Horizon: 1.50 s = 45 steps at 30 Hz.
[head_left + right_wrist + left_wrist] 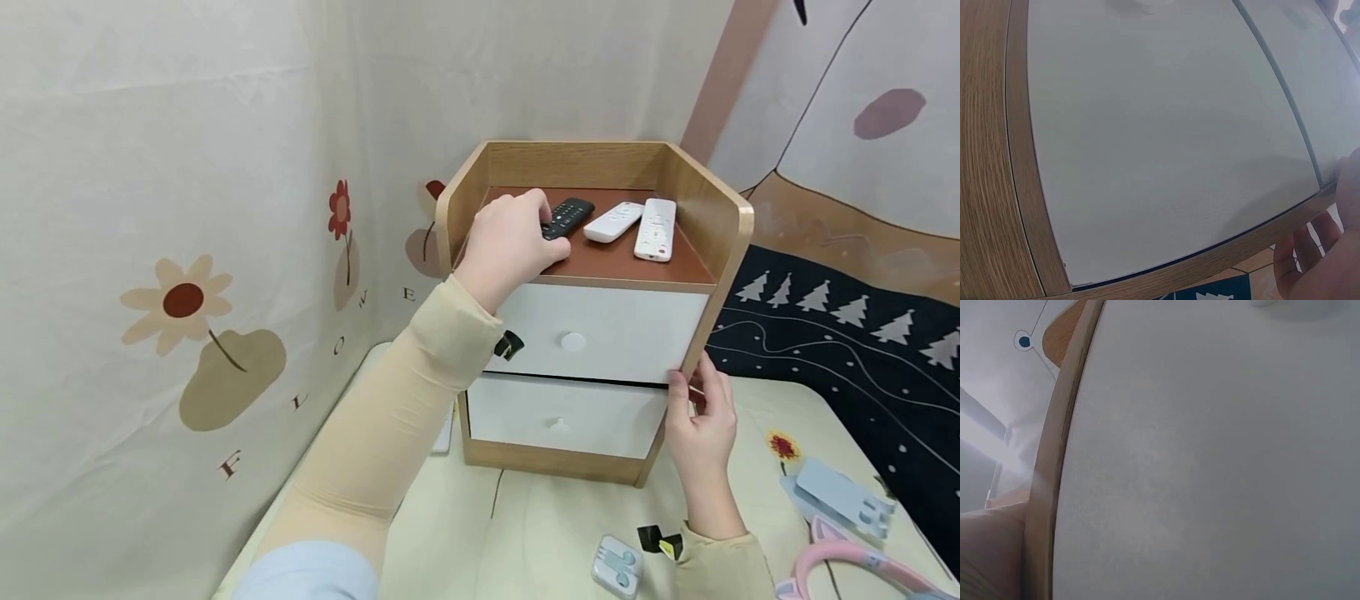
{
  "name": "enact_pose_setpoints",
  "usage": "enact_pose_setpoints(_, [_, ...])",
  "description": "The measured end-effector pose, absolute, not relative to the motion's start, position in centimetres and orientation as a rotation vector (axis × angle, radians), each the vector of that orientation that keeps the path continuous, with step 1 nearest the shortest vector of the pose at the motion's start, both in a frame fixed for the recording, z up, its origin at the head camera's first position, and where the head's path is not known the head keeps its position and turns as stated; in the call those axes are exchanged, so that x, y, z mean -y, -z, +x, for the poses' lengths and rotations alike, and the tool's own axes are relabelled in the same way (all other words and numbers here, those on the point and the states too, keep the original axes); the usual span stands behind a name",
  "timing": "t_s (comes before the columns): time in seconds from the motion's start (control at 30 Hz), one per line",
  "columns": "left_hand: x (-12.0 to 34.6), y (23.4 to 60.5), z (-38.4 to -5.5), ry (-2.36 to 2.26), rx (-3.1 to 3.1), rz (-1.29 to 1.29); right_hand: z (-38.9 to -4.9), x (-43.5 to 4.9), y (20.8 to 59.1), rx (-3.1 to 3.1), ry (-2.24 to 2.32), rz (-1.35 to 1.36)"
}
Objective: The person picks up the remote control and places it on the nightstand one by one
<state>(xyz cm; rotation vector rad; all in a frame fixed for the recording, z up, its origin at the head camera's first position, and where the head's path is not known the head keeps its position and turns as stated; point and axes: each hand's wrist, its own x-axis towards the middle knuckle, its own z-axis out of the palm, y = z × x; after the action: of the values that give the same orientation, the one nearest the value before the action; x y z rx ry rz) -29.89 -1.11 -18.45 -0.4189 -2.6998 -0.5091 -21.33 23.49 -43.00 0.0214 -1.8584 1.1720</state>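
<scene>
A small wooden cabinet (551,468) with two white drawers stands before me. On its brown top, my left hand (510,242) bends its thumb and fingers round the near end of a black remote control (570,217). The palm side and some fingertips are hidden. Two white remote controls, a shorter one (615,222) and a longer one (656,229), lie to the right. My right hand (701,425) grips the cabinet's right side edge, thumb at the front and fingers round the side; the right wrist view shows these fingers (1307,247) against the side panel.
Raised wooden walls (573,165) border the cabinet top at the back and sides. Earphones in a clear case (618,567) lie in front. At the right are a light-blue stand (840,497) and a pink cat-ear headband (847,552). A printed curtain (247,167) hangs close at the left.
</scene>
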Motion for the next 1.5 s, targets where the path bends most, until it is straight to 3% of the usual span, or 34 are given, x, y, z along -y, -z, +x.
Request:
enact_pose_setpoints(0.7, [3.1,17.9,-31.6,0.722,2.82,-0.811,-21.2,-23.5,43.0,1.856,-1.183,0.022])
enact_pose_setpoints(1.5, [2.6,17.9,-30.8,0.786,2.823,-0.746,-21.0,-23.8,42.9,1.857,-1.176,0.008])
